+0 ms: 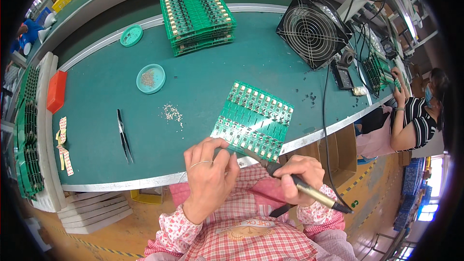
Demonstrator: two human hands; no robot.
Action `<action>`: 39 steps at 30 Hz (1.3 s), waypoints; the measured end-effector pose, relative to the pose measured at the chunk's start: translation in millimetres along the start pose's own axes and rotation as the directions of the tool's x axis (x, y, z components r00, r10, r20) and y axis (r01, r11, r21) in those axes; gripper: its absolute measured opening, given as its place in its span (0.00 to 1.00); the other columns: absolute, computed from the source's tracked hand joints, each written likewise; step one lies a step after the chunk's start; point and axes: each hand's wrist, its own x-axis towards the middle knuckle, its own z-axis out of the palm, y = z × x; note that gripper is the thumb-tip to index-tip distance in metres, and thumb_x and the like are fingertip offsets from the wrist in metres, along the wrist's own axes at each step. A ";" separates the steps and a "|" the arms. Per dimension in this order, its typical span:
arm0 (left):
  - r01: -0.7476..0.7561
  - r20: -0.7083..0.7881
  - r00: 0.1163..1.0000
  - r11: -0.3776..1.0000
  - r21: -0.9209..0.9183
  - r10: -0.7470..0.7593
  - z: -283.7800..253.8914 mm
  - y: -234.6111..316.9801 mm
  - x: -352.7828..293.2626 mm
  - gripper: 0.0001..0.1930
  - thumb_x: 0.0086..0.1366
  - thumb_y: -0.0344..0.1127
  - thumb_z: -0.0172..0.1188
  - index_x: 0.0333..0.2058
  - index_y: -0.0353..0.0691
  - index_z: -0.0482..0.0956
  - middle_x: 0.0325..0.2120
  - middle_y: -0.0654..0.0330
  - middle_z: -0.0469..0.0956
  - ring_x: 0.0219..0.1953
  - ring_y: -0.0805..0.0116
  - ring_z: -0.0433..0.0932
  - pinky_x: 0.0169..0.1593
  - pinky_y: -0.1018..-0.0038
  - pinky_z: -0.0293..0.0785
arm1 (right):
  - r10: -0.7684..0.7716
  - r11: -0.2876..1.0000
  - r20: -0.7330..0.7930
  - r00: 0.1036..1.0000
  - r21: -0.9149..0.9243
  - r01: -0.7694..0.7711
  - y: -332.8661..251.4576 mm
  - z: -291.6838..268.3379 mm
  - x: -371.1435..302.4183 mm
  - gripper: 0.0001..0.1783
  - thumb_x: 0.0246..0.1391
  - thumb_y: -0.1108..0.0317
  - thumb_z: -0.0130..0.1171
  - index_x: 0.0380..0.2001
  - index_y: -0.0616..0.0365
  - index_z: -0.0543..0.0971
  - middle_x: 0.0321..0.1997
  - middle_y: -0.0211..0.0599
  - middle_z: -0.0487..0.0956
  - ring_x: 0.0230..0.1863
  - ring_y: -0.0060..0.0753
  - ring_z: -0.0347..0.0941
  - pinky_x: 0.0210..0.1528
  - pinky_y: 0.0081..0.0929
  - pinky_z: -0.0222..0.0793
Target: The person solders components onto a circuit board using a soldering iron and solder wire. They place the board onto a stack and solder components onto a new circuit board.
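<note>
A green circuit board panel (253, 121) with rows of small white and black components lies near the table's front edge. My right hand (302, 176) grips a soldering iron (307, 188), its tip reaching the board's near edge. Beside the board's near left corner is my left hand (210, 174), fingers bent and drawn together. A thin silvery strand crosses its fingers; what the fingertips hold is hidden.
Tweezers (124, 136), loose pale parts (172, 114) and a green dish (151, 79) lie to the left. Stacked boards (198, 19) and a black fan (313, 31) stand at the back. The iron's cable (326, 116) trails rightward. A co-worker (415, 121) sits at far right.
</note>
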 end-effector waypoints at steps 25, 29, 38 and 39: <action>0.023 -0.002 1.000 0.999 0.038 -0.023 1.9 1.0 6.2 0.08 0.50 0.26 0.66 0.26 0.40 0.73 0.36 0.60 0.76 0.43 0.57 0.74 0.44 0.62 0.62 | 0.232 0.971 0.099 0.968 -0.087 -0.224 -7.5 2.9 23.3 0.08 0.58 0.69 0.56 0.28 0.63 0.75 0.20 0.34 0.79 0.16 0.22 0.76 0.21 0.19 0.70; 0.021 0.000 1.000 0.999 0.043 -0.021 2.0 1.2 6.6 0.08 0.51 0.26 0.66 0.26 0.40 0.73 0.37 0.60 0.76 0.43 0.56 0.74 0.45 0.62 0.62 | 0.122 0.979 0.102 0.987 -0.175 -0.103 -11.3 5.8 26.1 0.06 0.53 0.70 0.59 0.27 0.61 0.77 0.19 0.33 0.80 0.17 0.25 0.77 0.22 0.22 0.71; 0.012 -0.004 1.000 0.999 0.040 -0.012 1.7 1.3 6.4 0.08 0.51 0.26 0.66 0.26 0.39 0.74 0.37 0.60 0.76 0.43 0.55 0.74 0.45 0.62 0.62 | 0.104 0.975 0.110 0.989 -0.206 -0.080 -18.8 8.3 28.1 0.05 0.45 0.76 0.64 0.26 0.60 0.77 0.19 0.35 0.77 0.17 0.33 0.77 0.20 0.25 0.72; 0.010 -0.007 1.000 0.999 0.044 -0.010 2.0 0.5 5.8 0.08 0.51 0.26 0.66 0.26 0.39 0.74 0.37 0.60 0.76 0.44 0.55 0.74 0.45 0.62 0.62 | 0.085 0.974 0.125 0.989 -0.220 -0.056 -19.3 9.3 27.7 0.05 0.45 0.76 0.65 0.26 0.60 0.77 0.19 0.34 0.77 0.17 0.33 0.77 0.20 0.26 0.72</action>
